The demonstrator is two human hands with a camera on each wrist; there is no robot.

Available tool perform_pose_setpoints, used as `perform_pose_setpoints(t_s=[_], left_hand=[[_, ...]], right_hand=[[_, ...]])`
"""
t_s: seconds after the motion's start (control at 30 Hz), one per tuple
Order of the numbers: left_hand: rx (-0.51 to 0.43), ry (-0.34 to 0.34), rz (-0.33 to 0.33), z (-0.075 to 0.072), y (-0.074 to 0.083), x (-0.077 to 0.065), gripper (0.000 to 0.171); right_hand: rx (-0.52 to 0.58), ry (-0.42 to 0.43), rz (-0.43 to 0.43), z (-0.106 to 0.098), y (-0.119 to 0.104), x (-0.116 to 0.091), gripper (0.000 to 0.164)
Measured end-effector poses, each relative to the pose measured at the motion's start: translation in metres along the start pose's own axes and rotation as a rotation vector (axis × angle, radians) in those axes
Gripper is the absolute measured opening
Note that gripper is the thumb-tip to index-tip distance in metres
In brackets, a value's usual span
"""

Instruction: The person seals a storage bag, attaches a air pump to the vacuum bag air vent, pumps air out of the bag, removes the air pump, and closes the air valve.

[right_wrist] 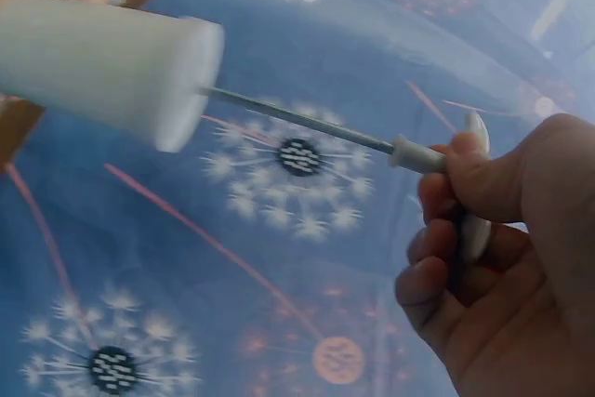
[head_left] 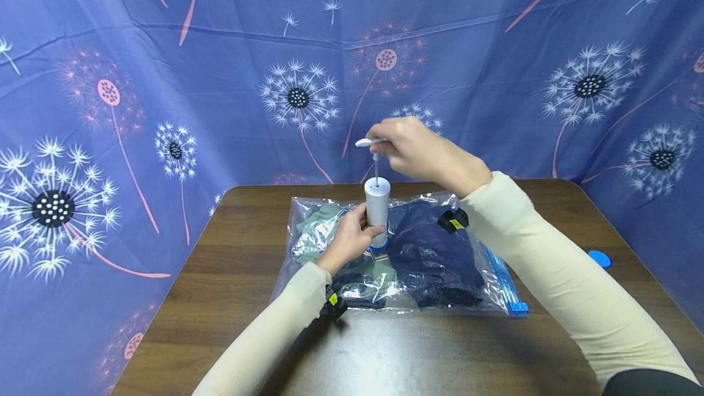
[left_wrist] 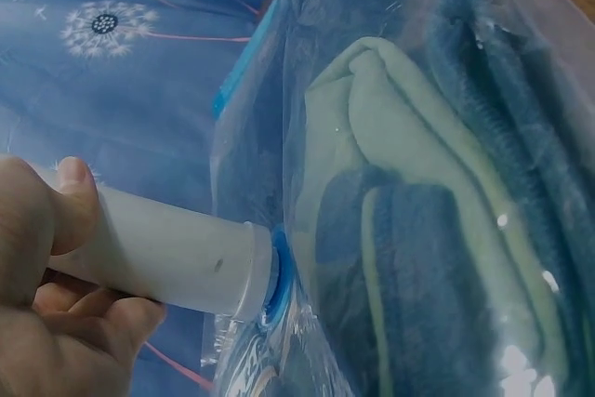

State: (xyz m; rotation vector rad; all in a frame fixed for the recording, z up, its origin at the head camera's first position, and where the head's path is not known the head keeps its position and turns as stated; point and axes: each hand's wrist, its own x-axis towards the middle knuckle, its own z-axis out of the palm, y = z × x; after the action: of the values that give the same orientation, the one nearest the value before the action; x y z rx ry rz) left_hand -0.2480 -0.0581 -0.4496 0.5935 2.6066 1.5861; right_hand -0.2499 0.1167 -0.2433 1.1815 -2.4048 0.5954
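Pump [head_left: 377,205] seated on bag [head_left: 495,303]; left hand [head_left: 350,234] grips it, right hand [head_left: 415,146] grips raised handle [head_left: 364,142]. I judge bag not flat yet.

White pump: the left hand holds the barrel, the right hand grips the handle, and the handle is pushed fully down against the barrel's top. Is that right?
Not quite: the handle is not pushed down. The right wrist view shows it standing clear of the barrel, with the metal rod exposed between them. The left hand does hold the barrel, and the right hand grips the handle.
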Motion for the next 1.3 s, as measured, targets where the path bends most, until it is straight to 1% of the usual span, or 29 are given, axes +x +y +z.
perform_pose_setpoints(t_s=[0.2,0.27,0.33,0.47,0.57,0.7,0.83,1.0,1.2,1.3], left_hand=[[-0.015,-0.006,0.005,0.000,0.000,0.000,0.051],[-0.014,-0.007,0.004,-0.001,0.000,-0.001,0.051],[-0.009,-0.006,0.002,-0.001,0.000,-0.001,0.052],[0.004,0.000,0.006,0.000,0.000,-0.001,0.051],[0.008,0.003,0.013,0.000,-0.001,-0.001,0.050],[0.002,0.007,0.015,0.000,-0.001,0.000,0.048],[-0.007,0.010,0.019,0.000,-0.001,0.000,0.047],[-0.021,0.008,0.012,0.000,-0.002,0.001,0.047],[-0.015,0.002,0.004,0.000,-0.001,0.001,0.048],[-0.014,0.001,0.004,0.000,-0.001,0.001,0.049]], right_hand=[[-0.035,0.216,-0.016,-0.018,-0.010,0.010,0.014],[-0.041,0.249,-0.020,-0.020,-0.011,0.013,0.014],[-0.038,0.248,-0.017,-0.020,-0.012,0.013,0.014],[-0.043,0.178,-0.010,-0.014,-0.011,0.010,0.011],[-0.057,0.084,0.022,-0.006,-0.008,0.005,0.010],[-0.076,-0.060,0.094,0.006,-0.005,-0.001,0.007],[-0.068,-0.164,0.150,0.019,-0.004,-0.006,0.006],[-0.044,-0.224,0.163,0.033,0.000,-0.012,0.009],[-0.042,-0.266,0.164,0.045,0.004,-0.019,0.013],[-0.045,-0.270,0.168,0.049,0.005,-0.020,0.014]])
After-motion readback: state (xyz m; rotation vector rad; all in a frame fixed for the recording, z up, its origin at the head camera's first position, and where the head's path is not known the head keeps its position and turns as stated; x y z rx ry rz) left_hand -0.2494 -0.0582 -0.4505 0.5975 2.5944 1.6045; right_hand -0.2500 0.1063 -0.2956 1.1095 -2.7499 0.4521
